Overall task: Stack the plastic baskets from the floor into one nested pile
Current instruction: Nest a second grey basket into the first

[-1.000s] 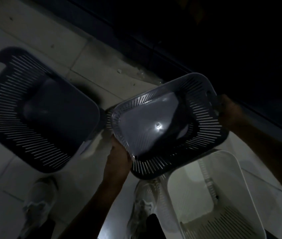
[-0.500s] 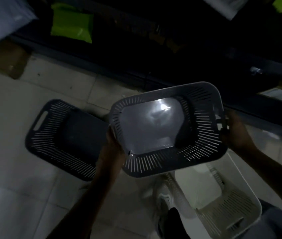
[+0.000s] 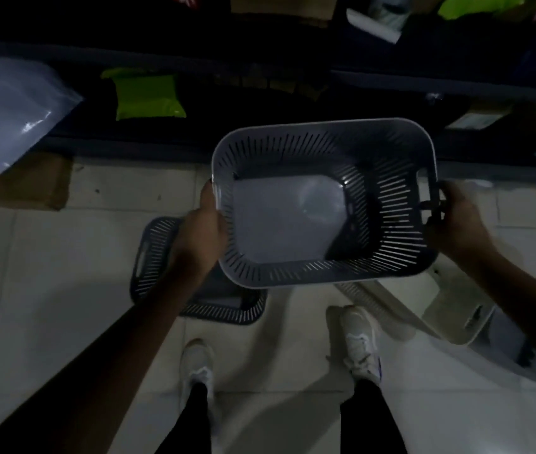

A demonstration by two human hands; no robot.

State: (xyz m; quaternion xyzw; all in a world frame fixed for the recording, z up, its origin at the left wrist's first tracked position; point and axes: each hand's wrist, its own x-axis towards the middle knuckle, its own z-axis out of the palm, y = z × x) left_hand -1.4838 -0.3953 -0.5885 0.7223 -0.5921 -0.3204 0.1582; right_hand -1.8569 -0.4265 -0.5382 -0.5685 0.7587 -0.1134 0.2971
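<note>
Grey basket (image 3: pixel 292 224) gripped btwn L hand (image 3: pixel 202 221) & R hand (image 3: pixel 456 217) fingers.

Grey slotted basket (image 3: pixel 292 224) aloft — two (image 3: pixel 148 257) (image 3: pixel 450 309) floored.

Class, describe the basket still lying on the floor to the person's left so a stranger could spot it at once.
Start at the pale tiled floor below the dark shelving. Left of the white shoes, partly hidden under the left hand and forearm, lies the dark grey basket with slotted walls. Unlike the held grey basket it rests on the tiles, and unlike the white basket on the right it is dark.
</note>
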